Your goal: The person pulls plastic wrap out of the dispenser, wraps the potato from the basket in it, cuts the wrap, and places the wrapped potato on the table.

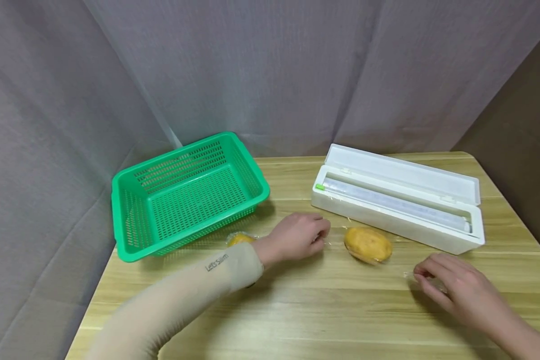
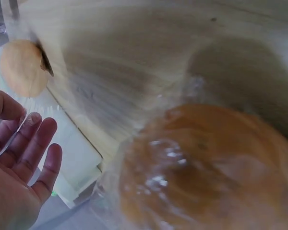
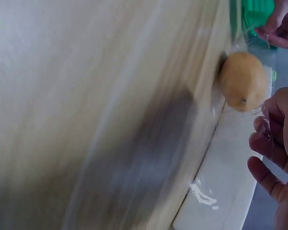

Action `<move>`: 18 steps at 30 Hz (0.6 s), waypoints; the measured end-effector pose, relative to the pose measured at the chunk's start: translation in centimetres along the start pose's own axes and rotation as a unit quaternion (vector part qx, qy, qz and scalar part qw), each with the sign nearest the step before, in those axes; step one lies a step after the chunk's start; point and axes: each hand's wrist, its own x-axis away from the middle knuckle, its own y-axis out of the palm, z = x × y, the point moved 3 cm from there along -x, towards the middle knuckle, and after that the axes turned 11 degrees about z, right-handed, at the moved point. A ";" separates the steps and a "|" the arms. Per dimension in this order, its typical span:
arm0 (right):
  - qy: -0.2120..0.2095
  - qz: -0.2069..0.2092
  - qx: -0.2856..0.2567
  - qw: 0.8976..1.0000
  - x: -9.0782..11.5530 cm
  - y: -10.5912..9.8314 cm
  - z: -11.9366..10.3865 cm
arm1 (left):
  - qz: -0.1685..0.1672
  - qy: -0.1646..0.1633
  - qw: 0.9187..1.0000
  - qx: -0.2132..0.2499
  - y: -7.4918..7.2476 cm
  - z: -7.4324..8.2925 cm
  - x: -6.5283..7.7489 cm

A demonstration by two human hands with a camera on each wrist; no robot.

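Observation:
A yellow mango (image 1: 367, 245) lies on the table between my hands, on a sheet of clear cling film (image 1: 407, 274). My left hand (image 1: 297, 236) pinches one edge of the film to the left of the mango. On the other side, my right hand (image 1: 454, 287) grips the opposite edge between thumb and curled fingers, as the right wrist view shows film (image 3: 266, 129) at the fingertips. Another mango (image 2: 206, 172), wrapped in film, lies beneath the left wrist; in the head view the forearm partly hides it.
Behind the mango stands a white cling film box (image 1: 364, 212) with its lid (image 1: 400, 170) raised and a film roll (image 1: 393, 202) inside. A green plastic basket (image 1: 198, 200) stands at the back left. Grey curtain (image 1: 252, 75) hangs behind the wooden table (image 1: 315, 320).

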 end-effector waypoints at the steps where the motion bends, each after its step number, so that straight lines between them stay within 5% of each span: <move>1: 0.001 0.002 0.002 1.000 -0.1 0.0 0.3 | 0.004 -0.009 1.000 0.007 0.0 -0.1 -0.2; 7: 0.016 0.000 -0.002 1.000 -0.2 0.3 1.8 | 0.011 -0.042 0.999 0.019 0.3 -0.4 -1.5; 18: 0.041 -0.013 -0.012 0.999 0.1 0.8 3.7 | 0.003 -0.054 0.997 -0.049 1.3 -0.4 -2.9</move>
